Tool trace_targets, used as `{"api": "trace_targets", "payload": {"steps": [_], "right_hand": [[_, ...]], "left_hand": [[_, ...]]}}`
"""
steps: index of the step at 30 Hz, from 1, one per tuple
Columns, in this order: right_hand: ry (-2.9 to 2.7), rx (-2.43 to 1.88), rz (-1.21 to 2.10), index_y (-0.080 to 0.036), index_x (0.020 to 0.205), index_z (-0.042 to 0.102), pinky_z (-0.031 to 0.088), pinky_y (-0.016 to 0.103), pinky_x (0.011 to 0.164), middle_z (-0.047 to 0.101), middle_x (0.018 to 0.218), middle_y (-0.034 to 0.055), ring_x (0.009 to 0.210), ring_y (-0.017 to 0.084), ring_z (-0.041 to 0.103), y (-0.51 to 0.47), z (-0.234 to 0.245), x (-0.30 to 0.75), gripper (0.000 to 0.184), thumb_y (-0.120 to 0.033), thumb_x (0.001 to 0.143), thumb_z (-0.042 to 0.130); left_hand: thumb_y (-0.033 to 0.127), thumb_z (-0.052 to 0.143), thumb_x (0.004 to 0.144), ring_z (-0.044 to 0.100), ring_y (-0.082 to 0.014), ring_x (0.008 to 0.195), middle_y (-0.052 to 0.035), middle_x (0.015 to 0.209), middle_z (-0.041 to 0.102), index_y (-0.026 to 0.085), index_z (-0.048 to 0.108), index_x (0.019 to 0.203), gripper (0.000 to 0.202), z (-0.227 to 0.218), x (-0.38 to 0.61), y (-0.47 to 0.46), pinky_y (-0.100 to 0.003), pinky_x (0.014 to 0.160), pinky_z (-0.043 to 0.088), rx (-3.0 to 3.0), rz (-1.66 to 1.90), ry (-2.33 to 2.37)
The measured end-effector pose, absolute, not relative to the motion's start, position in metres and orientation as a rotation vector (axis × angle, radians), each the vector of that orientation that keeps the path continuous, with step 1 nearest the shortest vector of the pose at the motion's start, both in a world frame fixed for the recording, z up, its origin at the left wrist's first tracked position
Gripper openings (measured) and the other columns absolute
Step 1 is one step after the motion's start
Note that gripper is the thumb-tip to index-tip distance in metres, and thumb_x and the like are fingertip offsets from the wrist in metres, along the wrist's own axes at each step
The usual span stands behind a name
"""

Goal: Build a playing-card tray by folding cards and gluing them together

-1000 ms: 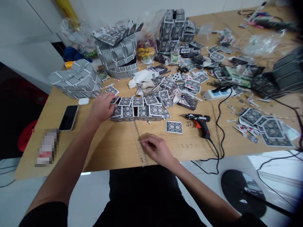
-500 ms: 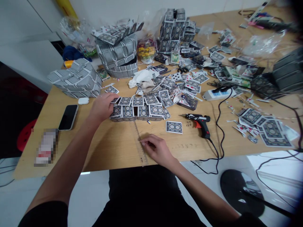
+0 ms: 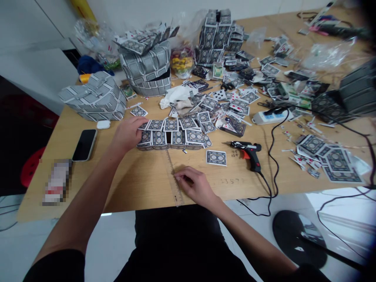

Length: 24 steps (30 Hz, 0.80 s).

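Your left hand (image 3: 127,133) grips the left end of the playing-card structure (image 3: 178,138), which runs left to right, beyond your right hand (image 3: 195,184). Whether that right hand's fingertips meet cannot be told.

There are two hands (image 3: 126,135) (image 3: 196,187), one ruler (image 3: 175,190), one glue gun (image 3: 249,153).

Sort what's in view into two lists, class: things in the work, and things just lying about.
Seemingly in the work:
block of cards, at the left hand
ruler, at the right hand
glue gun, probably

Seemingly just lying about:
phone
white case
plastic bag
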State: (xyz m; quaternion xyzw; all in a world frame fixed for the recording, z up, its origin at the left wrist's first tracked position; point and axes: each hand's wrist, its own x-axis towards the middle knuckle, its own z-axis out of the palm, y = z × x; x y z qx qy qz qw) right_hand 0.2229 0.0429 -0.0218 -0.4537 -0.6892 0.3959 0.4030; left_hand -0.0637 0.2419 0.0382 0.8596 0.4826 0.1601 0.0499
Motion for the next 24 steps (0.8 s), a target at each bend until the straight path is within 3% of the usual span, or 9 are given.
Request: {"api": "trace_targets", "payload": {"steps": [11,24], "right_hand": [[-1.743,-1.151,0.992,-0.022,0.106,0.077,0.057,0.034,0.075,0.078,0.1,0.0069,0.088,0.02,0.073,0.0432,-0.0227,0.2225,0.016,-0.018,0.103,0.063],[-1.742,-1.155,0.993,-0.023,0.107,0.077,0.056,0.033,0.075,0.078,0.102,0.007,0.088,0.021,0.073,0.043,-0.0241,0.2231,0.015,-0.019,0.103,0.063]], "left_hand": [[0.011,0.05,0.077,0.064,-0.0278,0.141,-0.0036,0.147,0.072,0.024,0.073,0.141,0.069,0.038,-0.0682,0.2413,-0.047,0.127,0.044,2.532,0.46,1.464],[0.01,0.052,0.074,0.058,-0.0293,0.148,-0.0061,0.157,0.064,0.023,0.066,0.149,0.078,0.0456,-0.072,0.2389,-0.051,0.13,0.041,2.514,0.355,1.378]]}}
